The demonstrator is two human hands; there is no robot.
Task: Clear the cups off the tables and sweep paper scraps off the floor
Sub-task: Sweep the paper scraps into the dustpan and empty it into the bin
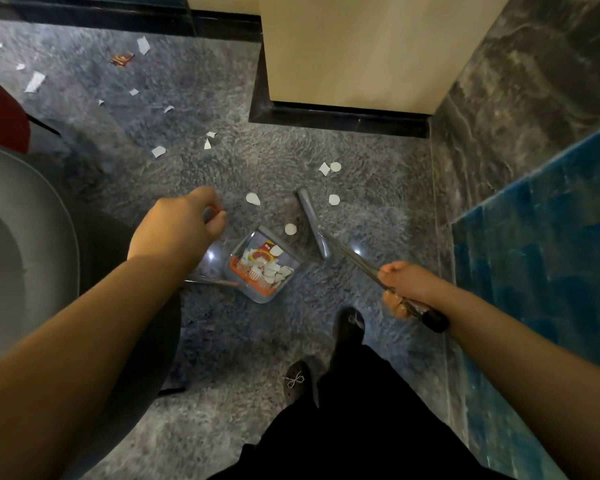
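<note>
At the far left edge a dark red chair seat (0,116) shows, and below it the curved rim of a round grey table (54,216), seen from above. The floor (222,341) is polished grey stone with a mottled, cloudy grain that reflects small points of light. White paper scraps (35,81) lie scattered across its upper left part, with a red and yellow wrapper (122,59) among them, well apart from the table.

The left hand (181,226) reaches out over the floor, its fingers curled round something slim with a trace of orange; what exactly it grips cannot be told. Just right of it a clear dustpan (262,265) sits on the floor, holding a heap of white scraps, a red and yellow wrapper and an orange comb-like strip. Round white scraps (253,198) lie near its upper rim.

Beside the dustpan lies the grey broom head (314,225), joined to a thin metal handle (354,256) that runs down to the right hand (409,289), which is clenched round it above a black end cap. More scraps (329,168) lie beyond the broom head.

Behind stands a pale beige column (354,46) with a black base. A dark marble wall (520,98) rises on the right, with a blue tiled surface (541,254) below it. Two dark shoes (349,323) and black clothing show at the bottom.
</note>
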